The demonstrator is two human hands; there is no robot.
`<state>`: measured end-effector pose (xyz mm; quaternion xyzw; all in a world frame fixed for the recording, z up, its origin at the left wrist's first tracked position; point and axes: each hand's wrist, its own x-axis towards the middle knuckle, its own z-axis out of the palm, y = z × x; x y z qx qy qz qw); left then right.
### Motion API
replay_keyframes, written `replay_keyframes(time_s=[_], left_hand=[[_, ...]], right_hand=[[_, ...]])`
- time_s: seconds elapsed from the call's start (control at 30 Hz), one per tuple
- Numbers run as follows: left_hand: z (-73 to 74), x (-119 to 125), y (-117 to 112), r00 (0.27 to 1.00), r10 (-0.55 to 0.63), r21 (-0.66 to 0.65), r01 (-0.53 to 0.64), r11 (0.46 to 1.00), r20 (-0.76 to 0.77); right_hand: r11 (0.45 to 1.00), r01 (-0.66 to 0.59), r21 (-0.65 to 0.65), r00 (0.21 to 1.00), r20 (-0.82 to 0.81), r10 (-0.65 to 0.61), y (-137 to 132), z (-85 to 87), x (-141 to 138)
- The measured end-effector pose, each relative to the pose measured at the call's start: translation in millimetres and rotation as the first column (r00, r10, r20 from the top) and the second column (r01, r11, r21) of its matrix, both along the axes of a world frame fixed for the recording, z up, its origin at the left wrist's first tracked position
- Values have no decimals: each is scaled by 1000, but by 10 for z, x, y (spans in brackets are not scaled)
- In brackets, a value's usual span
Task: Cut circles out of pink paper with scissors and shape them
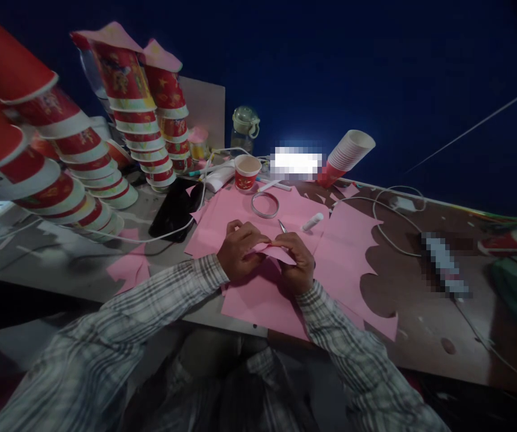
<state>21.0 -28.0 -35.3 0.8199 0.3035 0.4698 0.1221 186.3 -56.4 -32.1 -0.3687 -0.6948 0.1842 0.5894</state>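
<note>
Both hands meet over a layer of pink paper sheets on the table. My left hand is closed on the left side of a small piece of pink paper. The fingers of my right hand pinch the same piece from the right, close to the left fingertips. A pointed metal tip shows just beyond my right hand; the rest of that tool is hidden. A white glue stick lies on the paper to the right, and a round ring lies farther back.
Towers of red and white paper cups rise at the left, two with pink paper tops. A single cup and a leaning cup stack stand behind. A black phone, a power strip and white cables surround the paper.
</note>
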Motion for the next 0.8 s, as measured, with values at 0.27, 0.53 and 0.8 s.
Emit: replay_keyframes(time_s=[0.27,0.53,0.8], left_hand=[[4,-1,-19,1000,14,-29,-13,999,18],[19,28,-48,998,29,-97,-24,995,53],[30,14,-55,997,77,-122,-76,990,2]], right_hand=[[1000,31,0,998,58,-31,-24,-49,11],[999,27,30,997,71,-29,-20,-52,19],[995,97,22,988,119,-99,-47,-59,29]])
